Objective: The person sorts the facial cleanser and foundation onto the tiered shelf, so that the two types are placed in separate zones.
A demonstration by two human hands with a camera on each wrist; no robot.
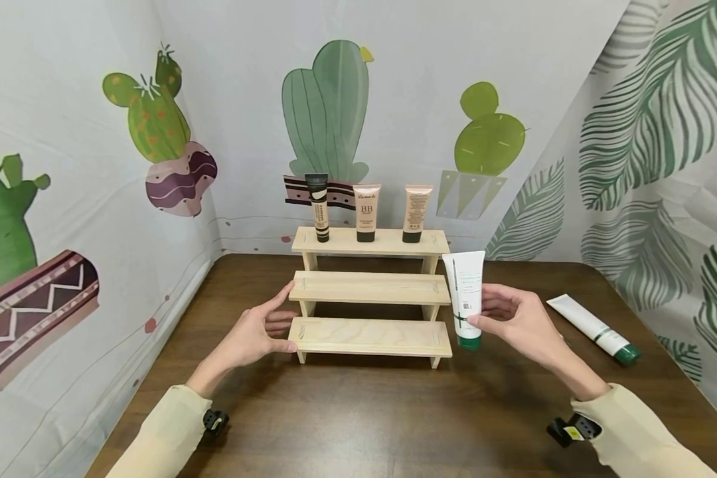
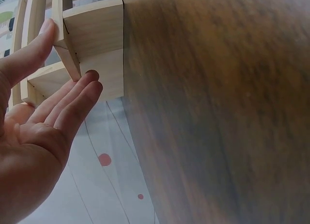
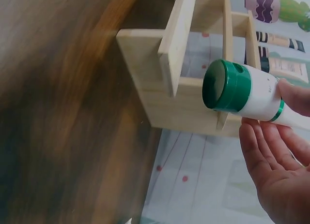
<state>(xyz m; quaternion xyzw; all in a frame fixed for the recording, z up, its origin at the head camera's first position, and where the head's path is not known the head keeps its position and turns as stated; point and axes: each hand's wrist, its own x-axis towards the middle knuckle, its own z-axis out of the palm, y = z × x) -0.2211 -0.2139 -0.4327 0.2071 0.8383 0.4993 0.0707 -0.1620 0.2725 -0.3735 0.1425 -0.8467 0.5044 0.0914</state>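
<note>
My right hand [image 1: 516,322] pinches a white squeeze tube [image 1: 469,285] between thumb and fingers. The tube is upright, green cap [image 3: 227,86] down, at the right end of a three-step wooden display rack [image 1: 370,335]. My left hand [image 1: 247,338] touches the rack's left end, its thumb at the bottom step and forefinger at the middle one. In the left wrist view the fingers [image 2: 80,105] are fairly straight along the wood. On the top step stand a black-and-beige tube [image 1: 320,212] and two pink BB cream tubes, one in the middle [image 1: 366,211] and one at right [image 1: 417,212].
A second white tube [image 1: 591,326] with a green cap lies on the brown wooden table [image 1: 358,418], right of my right hand. A cloth backdrop [image 1: 245,119] printed with cacti and leaves hangs behind and beside the table.
</note>
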